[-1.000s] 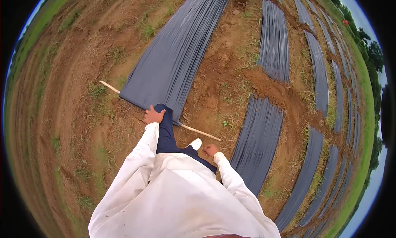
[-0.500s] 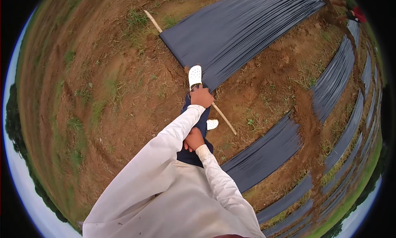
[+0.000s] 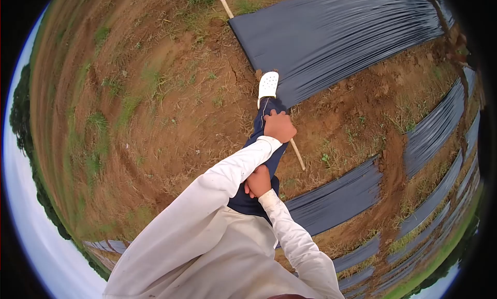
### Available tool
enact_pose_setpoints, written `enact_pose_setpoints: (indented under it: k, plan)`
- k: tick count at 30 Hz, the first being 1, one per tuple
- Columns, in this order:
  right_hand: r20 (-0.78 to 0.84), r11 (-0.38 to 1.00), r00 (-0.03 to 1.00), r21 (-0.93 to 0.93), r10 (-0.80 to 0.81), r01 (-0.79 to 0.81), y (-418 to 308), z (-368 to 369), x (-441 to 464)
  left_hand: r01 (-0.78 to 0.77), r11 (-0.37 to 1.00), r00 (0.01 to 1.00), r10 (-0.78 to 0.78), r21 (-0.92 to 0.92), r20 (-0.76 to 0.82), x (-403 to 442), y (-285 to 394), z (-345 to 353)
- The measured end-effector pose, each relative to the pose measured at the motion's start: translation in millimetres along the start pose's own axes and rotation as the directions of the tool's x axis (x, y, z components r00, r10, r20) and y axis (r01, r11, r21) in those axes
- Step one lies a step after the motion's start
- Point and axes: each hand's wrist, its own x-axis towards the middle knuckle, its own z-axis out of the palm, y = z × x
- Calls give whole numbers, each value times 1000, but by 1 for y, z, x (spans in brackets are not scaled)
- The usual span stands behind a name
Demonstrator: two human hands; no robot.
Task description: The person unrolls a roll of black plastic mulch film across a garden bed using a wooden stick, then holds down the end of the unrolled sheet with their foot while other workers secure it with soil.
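My left hand (image 3: 279, 127) is on the lower part of my dark blue trouser leg (image 3: 266, 106), its fingers bent over the cloth. Closer to my body, my right hand (image 3: 258, 182) lies against the upper leg with its fingers curled in; whatever is inside them is hidden. A white clog (image 3: 268, 85) on my foot stands at the near corner of a black plastic sheet (image 3: 310, 34). Along the sheet's end runs a pale wooden stick (image 3: 297, 154), partly hidden behind my leg and left hand. My other shoe is not visible.
Another black plastic strip (image 3: 336, 195) lies to the right, with several more beyond it. A ridge of loose brown soil (image 3: 393, 161) crosses their ends. Bare earth with grass tufts (image 3: 96, 122) spreads out on the left.
The view has shifted, so my leg, hands and the sheet appear farther right. My second clog has gone out of sight. Both hands stay on the leg; the person at upper right is no longer clearly visible.
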Motion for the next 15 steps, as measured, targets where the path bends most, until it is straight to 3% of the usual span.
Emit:
enact_pose_setpoints:
  k: [6, 8, 9, 10, 11, 12, 13, 15]
  plan:
    - [17, 1000, 1000, -22, 5, -5, -2, 2, 4, 10, 998, 997, -6, -59, 73, -1, -8, -7]
    - [70, 989, 991, -99, 118, -111, -5, -2, 6, 7, 997, 995, 1, -76, 104, 2, -12, -10]
    - [71, 988, 990, -105, 122, -114, -6, -2, 6, 36, 955, 990, 7, -295, 142, 4, -21, -12]
    - [84, 984, 985, -110, 152, -143, -7, -1, 3, 70, 865, 983, 24, -497, 180, 7, -31, -14]
    - [93, 978, 979, -112, 184, -174, -7, 0, 3, 7, 740, 999, 25, -673, 38, 29, -61, 29]
    - [97, 980, 978, -92, 184, -175, -1, 0, 2, 84, 367, 996, 9, -926, 93, 46, -87, 50]
    - [99, 983, 980, -71, 175, -168, 5, 0, 0, 124, 195, 988, -111, -973, 104, 55, -111, 61]
    - [148, 987, 975, -25, 163, -162, 20, -2, -2, 324, 85, 898, -341, -942, 278, 68, -153, 83]
